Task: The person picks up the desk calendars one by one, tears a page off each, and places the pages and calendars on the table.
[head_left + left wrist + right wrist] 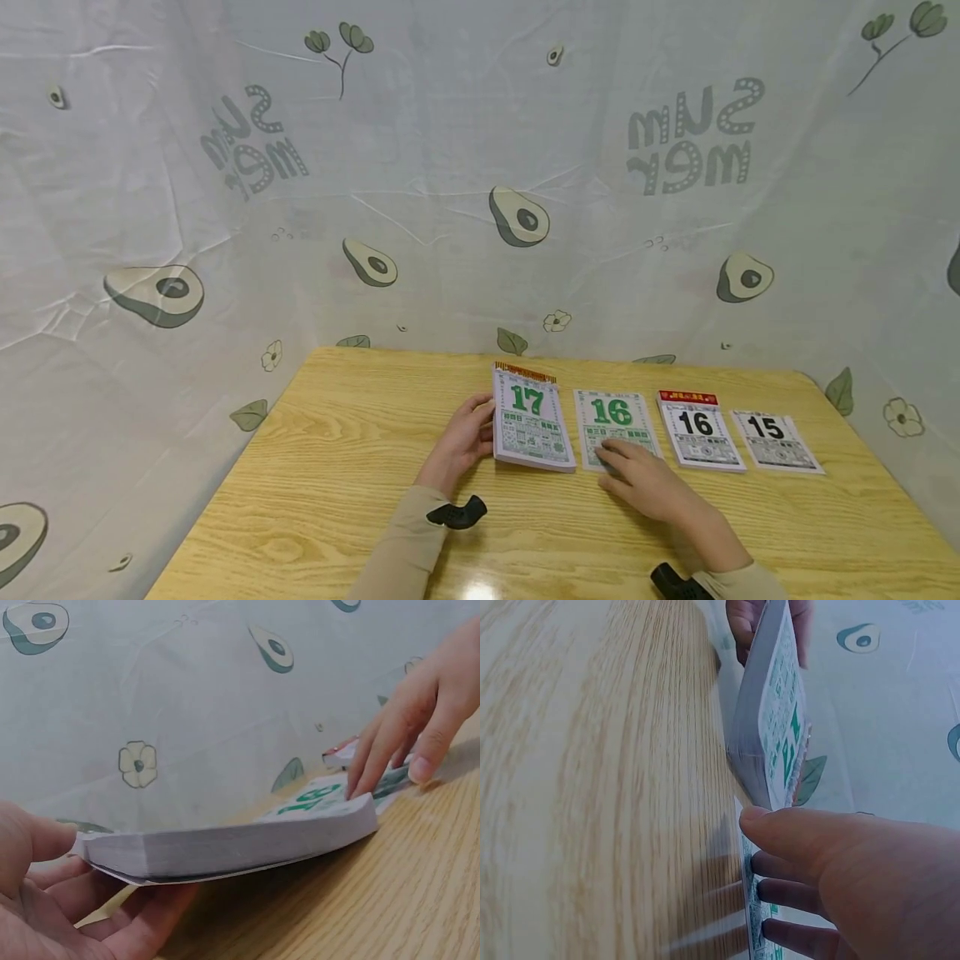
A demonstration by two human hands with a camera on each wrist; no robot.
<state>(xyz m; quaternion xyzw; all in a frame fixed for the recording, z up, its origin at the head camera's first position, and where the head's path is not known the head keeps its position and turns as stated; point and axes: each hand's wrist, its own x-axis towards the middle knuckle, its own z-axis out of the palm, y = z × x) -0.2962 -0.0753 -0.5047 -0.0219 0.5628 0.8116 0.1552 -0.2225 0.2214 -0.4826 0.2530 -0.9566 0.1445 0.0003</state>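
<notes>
My left hand (pixel 461 437) grips the left edge of a thick tear-off calendar (pixel 532 417) with a green 17 on its top page. In the left wrist view the thumb (pixel 45 836) lies on the upper side and the fingers curl beneath, with the calendar's left side tilted up off the table. Just right of it lies a loose calendar page (pixel 618 408) with a green 16. My right hand (pixel 648 483) rests on that page's lower part, its fingers (pixel 791 894) extended and touching the paper.
Further right lie a second tear-off calendar (pixel 701 433) with a red header and black 16, and a loose page (pixel 776 442) with a black 15. They lie on a wooden table (pixel 300 500). A pale curtain (pixel 450 292) with avocado prints hangs behind.
</notes>
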